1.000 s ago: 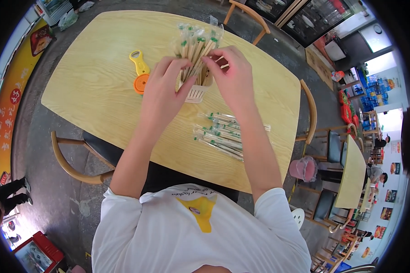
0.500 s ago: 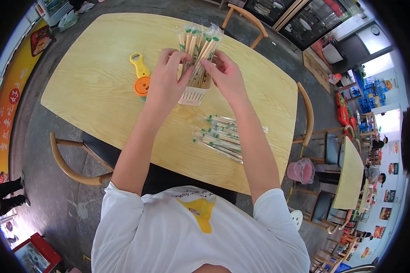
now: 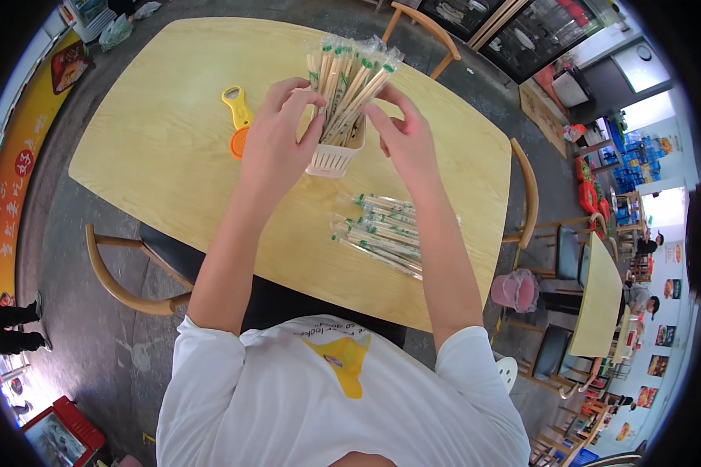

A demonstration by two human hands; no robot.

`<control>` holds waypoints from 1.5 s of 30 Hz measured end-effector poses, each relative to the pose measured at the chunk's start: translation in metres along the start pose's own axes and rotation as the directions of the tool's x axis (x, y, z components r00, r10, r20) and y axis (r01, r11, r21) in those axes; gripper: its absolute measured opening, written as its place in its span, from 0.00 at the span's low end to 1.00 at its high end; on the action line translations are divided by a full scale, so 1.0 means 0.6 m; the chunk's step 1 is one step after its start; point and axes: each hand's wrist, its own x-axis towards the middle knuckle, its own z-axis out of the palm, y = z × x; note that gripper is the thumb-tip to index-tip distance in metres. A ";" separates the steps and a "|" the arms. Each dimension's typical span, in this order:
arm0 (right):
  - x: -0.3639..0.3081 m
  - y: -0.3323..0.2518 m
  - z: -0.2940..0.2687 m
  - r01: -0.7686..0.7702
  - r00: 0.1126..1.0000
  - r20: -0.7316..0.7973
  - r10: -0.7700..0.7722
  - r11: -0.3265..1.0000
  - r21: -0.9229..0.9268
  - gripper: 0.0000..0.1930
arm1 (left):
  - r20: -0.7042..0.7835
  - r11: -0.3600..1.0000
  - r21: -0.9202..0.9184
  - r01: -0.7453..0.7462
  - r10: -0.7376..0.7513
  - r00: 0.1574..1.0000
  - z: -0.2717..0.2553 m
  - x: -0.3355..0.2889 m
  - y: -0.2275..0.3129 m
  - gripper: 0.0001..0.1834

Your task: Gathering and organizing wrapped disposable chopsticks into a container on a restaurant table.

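Note:
A white slotted basket (image 3: 332, 162) stands on the wooden table, with several plastic-wrapped pairs of chopsticks (image 3: 343, 82) upright in it, fanned out at the top. Against the left side of this bunch is my left hand (image 3: 279, 124), its fingers curved and thumb apart from them. My right hand (image 3: 406, 136) is at the bunch's right edge, thumb and forefinger spread, the other fingers partly hidden. Neither hand grips a pair. More wrapped chopsticks (image 3: 378, 229) lie in a loose pile nearer me, partly covered by my right forearm.
Left of my left hand lies a yellow-handled tool with an orange round part (image 3: 239, 117), partly hidden. Wooden chairs (image 3: 136, 288) surround the table (image 3: 163, 93). A pink lined bin (image 3: 514, 291) stands on the floor at right, beside another table (image 3: 600, 300).
My right hand has moved slightly right, away from the bunch, and its fingers have loosened. The chopsticks' tops now lean and spread further right. My left hand has barely shifted.

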 end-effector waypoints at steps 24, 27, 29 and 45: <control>-0.146 0.022 -0.121 0.036 0.947 0.270 0.176 0.776 -0.630 0.07 | 0.497 0.983 -0.178 0.048 0.047 0.867 0.037 -0.110 0.061 0.12; -0.146 -0.008 -0.119 0.017 0.961 0.244 0.133 0.848 -0.529 0.08 | 0.465 0.954 -0.275 0.117 0.025 0.885 0.029 -0.100 0.072 0.11; -0.147 -0.024 -0.108 0.053 0.961 0.261 0.089 0.870 -0.491 0.07 | 0.479 0.926 -0.323 0.195 -0.018 0.878 0.022 -0.095 0.080 0.10; -0.132 -0.032 -0.082 0.095 0.979 0.206 -0.006 0.901 -0.424 0.06 | -0.551 0.366 -0.721 -0.588 0.210 0.807 -0.079 -0.042 0.342 0.07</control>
